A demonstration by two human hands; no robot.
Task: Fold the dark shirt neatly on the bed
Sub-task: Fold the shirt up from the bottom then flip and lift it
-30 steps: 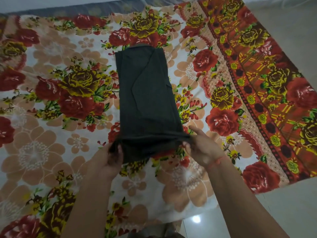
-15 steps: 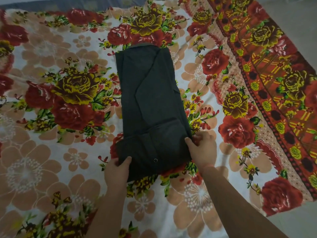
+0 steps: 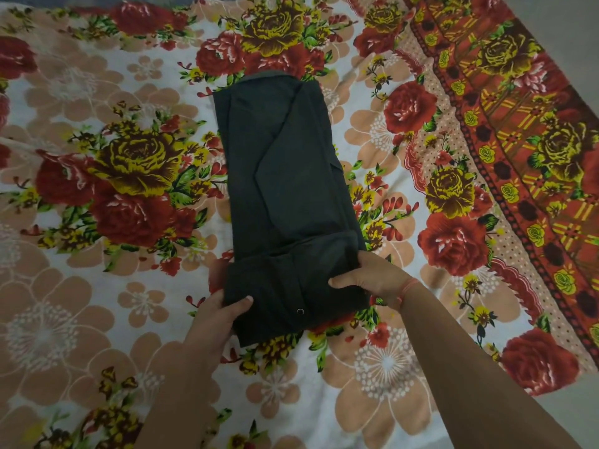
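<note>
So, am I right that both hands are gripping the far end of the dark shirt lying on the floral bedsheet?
Not quite: the head view shows the left hand and right hand gripping the near end of the shirt, on the floral bedsheet.

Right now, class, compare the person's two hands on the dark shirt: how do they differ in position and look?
1. The left hand holds the near left corner of the dark shirt; the right hand holds the right edge, farther up.
2. The right wrist carries a red thread; the left wrist shows none.

Both have a grip on the folded-over near section.
</note>
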